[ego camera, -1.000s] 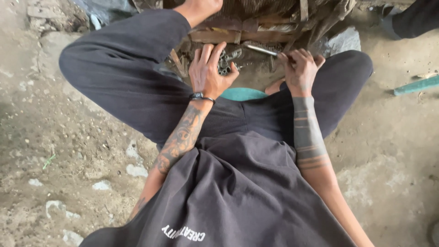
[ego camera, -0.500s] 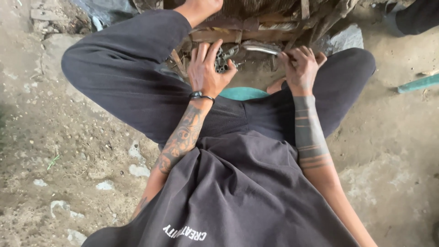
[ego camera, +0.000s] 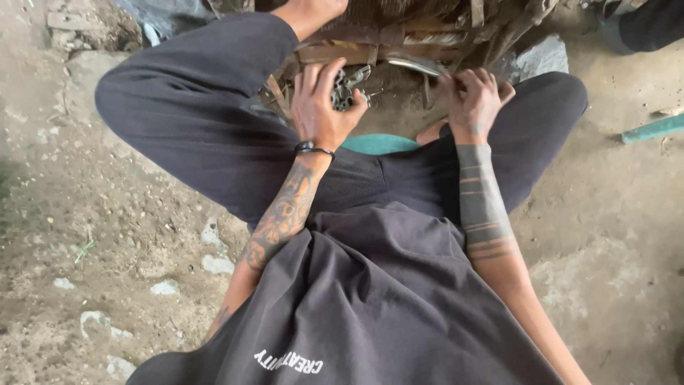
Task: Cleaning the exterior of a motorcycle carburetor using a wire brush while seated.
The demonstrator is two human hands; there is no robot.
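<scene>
1. Left hand [ego camera: 322, 100]: your fingers are curled closed around a small cluster of metal parts [ego camera: 348, 84], thumb underneath; this reads as a steadying grip that keeps the piece from shifting.
2. Right hand [ego camera: 476, 98]: closed on the near end of a slim metal tool [ego camera: 419, 64], whose shaft runs up and to the left toward the cluster. The grip looks like a working hold, with the left hand bracing against it.
3. Position of the parts: the cluster sits at your left fingertips, partly covered by them, against a worn wooden frame [ego camera: 370, 44] on the floor between your knees [ego camera: 178, 107]. Its exact shape cannot be told.
4. Relation of the hands: they are near each other but apart, and the tool's shaft spans most of the gap; whether its tip touches the cluster cannot be told.
5. Surroundings: bare dirt floor [ego camera: 92, 235] with pale stone chips; a teal pipe [ego camera: 652, 128] lies well apart, at the right edge.
</scene>
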